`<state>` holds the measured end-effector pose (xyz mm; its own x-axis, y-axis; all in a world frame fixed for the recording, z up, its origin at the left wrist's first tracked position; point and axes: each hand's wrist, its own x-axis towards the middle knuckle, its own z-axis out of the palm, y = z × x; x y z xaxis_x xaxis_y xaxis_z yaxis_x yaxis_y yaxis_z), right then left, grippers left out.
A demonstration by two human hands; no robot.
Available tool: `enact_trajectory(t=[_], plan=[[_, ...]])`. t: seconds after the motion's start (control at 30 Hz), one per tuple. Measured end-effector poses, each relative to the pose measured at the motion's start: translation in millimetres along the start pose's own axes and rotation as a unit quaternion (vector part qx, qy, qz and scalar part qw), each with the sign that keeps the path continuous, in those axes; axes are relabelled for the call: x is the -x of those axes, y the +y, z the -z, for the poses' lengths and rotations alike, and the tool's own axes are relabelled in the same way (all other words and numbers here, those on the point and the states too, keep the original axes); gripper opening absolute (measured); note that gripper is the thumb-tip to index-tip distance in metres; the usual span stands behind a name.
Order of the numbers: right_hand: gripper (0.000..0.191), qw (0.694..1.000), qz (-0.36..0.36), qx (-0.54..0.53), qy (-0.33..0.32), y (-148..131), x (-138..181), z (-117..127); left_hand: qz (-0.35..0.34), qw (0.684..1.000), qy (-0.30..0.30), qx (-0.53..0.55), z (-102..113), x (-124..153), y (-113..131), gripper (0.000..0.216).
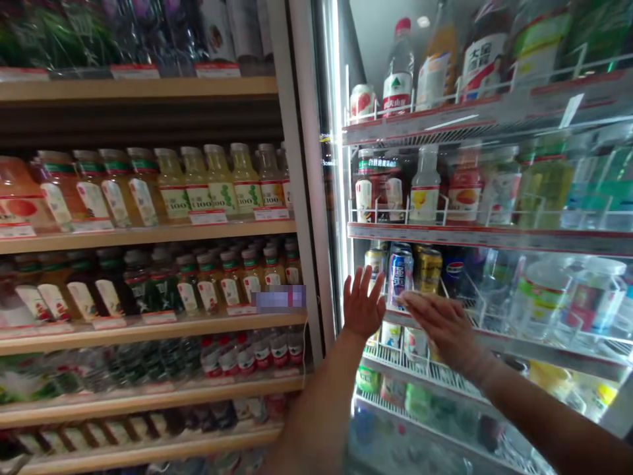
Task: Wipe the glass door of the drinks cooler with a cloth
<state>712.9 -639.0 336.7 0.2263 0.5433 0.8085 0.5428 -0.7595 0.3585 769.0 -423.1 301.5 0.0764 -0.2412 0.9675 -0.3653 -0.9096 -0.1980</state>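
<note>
Both of my arms reach up toward the lit shelves of a drinks cooler. My left hand (363,305) has its fingers spread and holds nothing. It is in front of a slim light-coloured can (374,258) at the shelf's left end. To its right, my right hand (448,330) is stretched out flat, fingers side by side, with nothing seen in it. Its fingertips are near a blue and silver can (400,274). A gold can (429,267) stands beside that one, above my right hand. Whether either hand touches a can or the shelf, I cannot tell.
Bottles stand on the cooler's upper shelves behind a white wire rail (395,214); a clear bottle with a red cap (398,69) is at the top. More cans (390,335) sit below my hands. A frame post (309,198) separates wooden shelves (148,234) of juice bottles.
</note>
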Motion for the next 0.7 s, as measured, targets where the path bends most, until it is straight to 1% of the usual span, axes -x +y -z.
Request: enact_trajectory(t=[0.03,0.07,0.13,0.17,0.2,0.23,0.3,0.33,0.37,0.4,0.43,0.53,0.57,0.6,0.63,0.7], plan=[[0.078,1.0,-0.01,0.0,0.009,0,-4,2,0.0,1.0,-0.005,-0.001,1,0,0,0.062],[0.076,0.999,-0.031,0.007,0.032,2,-10,4,0.001,1.0,-0.011,-0.003,3,0,1,0.062],[0.07,0.991,-0.083,0.031,0.096,6,-20,7,0.003,1.0,-0.023,-0.007,7,-1,2,0.062],[0.068,0.988,-0.097,0.039,0.117,5,-23,6,0.004,1.0,-0.027,-0.008,10,-1,2,0.062],[0.068,0.987,-0.094,0.04,0.122,3,-22,4,0.004,0.999,-0.031,-0.009,13,-2,2,0.061],[0.069,0.991,-0.073,0.031,0.107,-1,-18,0,0.003,0.999,-0.036,-0.009,16,-4,2,0.061],[0.071,0.999,0.005,-0.009,0.049,-12,-6,-8,-0.004,0.999,-0.042,-0.006,23,-6,-2,0.059],[0.072,0.998,0.041,-0.031,0.022,-16,-1,-10,-0.01,0.999,-0.041,-0.003,26,-8,-4,0.059],[0.072,0.997,0.061,-0.047,0.004,-17,3,-11,-0.014,0.999,-0.037,0.0,28,-9,-6,0.06],[0.072,0.997,0.058,-0.051,-0.001,-17,3,-10,-0.015,0.999,-0.03,0.0,29,-10,-9,0.061],[0.071,0.998,0.034,-0.042,0.007,-14,0,-6,-0.014,1.0,-0.025,-0.002,28,-10,-11,0.062],[0.069,0.994,-0.076,0.016,0.078,-2,-12,5,-0.003,0.999,-0.028,-0.021,23,-10,-14,0.066],[0.069,0.99,-0.095,0.027,0.097,0,-13,6,0.002,0.999,-0.034,-0.028,21,-10,-14,0.067],[0.07,0.99,-0.094,0.027,0.098,-1,-11,5,0.007,0.999,-0.039,-0.032,18,-9,-14,0.068],[0.071,0.994,-0.071,0.016,0.083,-4,-6,2,0.011,0.998,-0.042,-0.035,15,-8,-13,0.068],[0.073,0.999,0.012,-0.024,0.026,-11,7,-5,0.013,0.998,-0.041,-0.034,11,-7,-12,0.069]])
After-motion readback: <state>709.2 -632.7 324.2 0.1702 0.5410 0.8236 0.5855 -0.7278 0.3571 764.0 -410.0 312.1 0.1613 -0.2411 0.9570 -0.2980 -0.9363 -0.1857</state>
